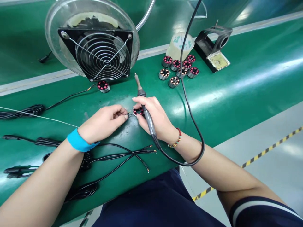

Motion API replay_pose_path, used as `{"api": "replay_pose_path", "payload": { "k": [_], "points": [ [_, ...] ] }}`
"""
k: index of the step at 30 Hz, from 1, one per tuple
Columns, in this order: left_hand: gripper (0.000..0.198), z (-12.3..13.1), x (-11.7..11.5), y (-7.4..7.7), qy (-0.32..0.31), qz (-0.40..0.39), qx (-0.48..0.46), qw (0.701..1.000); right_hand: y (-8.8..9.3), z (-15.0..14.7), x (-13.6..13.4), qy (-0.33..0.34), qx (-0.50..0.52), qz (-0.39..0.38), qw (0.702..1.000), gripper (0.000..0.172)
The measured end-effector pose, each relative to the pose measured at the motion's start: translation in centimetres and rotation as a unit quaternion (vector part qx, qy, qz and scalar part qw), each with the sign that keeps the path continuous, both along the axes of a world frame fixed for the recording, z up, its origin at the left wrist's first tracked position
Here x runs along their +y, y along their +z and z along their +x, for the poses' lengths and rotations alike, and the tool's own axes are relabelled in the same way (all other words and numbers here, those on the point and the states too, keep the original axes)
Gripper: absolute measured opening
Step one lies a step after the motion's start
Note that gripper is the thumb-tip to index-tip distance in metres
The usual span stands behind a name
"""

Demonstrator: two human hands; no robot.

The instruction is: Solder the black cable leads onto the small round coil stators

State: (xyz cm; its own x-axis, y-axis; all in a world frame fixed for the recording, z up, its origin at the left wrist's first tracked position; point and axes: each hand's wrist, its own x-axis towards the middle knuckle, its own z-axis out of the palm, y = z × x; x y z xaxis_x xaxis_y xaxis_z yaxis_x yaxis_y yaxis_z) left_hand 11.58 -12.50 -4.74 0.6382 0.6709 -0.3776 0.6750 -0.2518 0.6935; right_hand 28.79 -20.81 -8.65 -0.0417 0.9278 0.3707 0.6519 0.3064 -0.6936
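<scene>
Over the green bench, my right hand (155,116) is closed around a soldering iron (148,118), whose tip points up and away from me. Thumb and fingers of that same hand also grip a small motor stator (138,111) with red and black windings. My left hand (106,122), wearing a blue wrist strap (79,141), pinches the thin end of a black cable (129,114) right beside the stator's left edge. Whether the wire touches the stator is too small to tell. A finished-looking stator with a cable attached (103,86) sits beyond my left hand.
A fan in a round hood (104,60) stands at the back left. Several stators (175,65) cluster before a tape roll (181,44), near a soldering iron stand (214,47) with a sponge. Black cables (118,156) lie nearer me. The iron's cord (187,94) loops over my right forearm.
</scene>
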Motion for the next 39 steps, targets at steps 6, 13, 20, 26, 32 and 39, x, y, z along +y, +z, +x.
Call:
{"api": "replay_pose_path", "payload": {
  "k": [6,13,20,26,32,39],
  "points": [
    [0.018,0.1,0.2,0.5,0.094,-0.062,-0.06,0.992,0.2,0.0,0.1,0.015,-0.018,-0.032,0.999,0.046],
    [0.015,0.5,-0.2,0.5,0.132,-0.068,-0.073,0.986,0.4,0.2,-0.3,0.03,-0.005,-0.021,0.999,0.045],
    [0.022,1.1,-0.6,0.4,0.122,-0.04,-0.045,0.991,0.3,0.0,-0.4,0.041,-0.007,-0.012,0.999,0.046],
    [0.025,0.5,-0.1,0.0,0.124,-0.09,-0.043,0.987,0.1,-0.2,-0.2,0.038,-0.002,-0.003,0.999,0.046],
    [0.025,0.8,-0.7,0.1,0.148,-0.131,-0.057,0.979,-0.2,-0.3,0.1,0.022,-0.015,0.014,1.0,0.042],
    [0.023,1.1,-0.6,0.1,0.099,-0.15,-0.078,0.981,-0.3,-0.7,0.1,-0.017,-0.013,0.012,1.0,0.035]
  ]
}}
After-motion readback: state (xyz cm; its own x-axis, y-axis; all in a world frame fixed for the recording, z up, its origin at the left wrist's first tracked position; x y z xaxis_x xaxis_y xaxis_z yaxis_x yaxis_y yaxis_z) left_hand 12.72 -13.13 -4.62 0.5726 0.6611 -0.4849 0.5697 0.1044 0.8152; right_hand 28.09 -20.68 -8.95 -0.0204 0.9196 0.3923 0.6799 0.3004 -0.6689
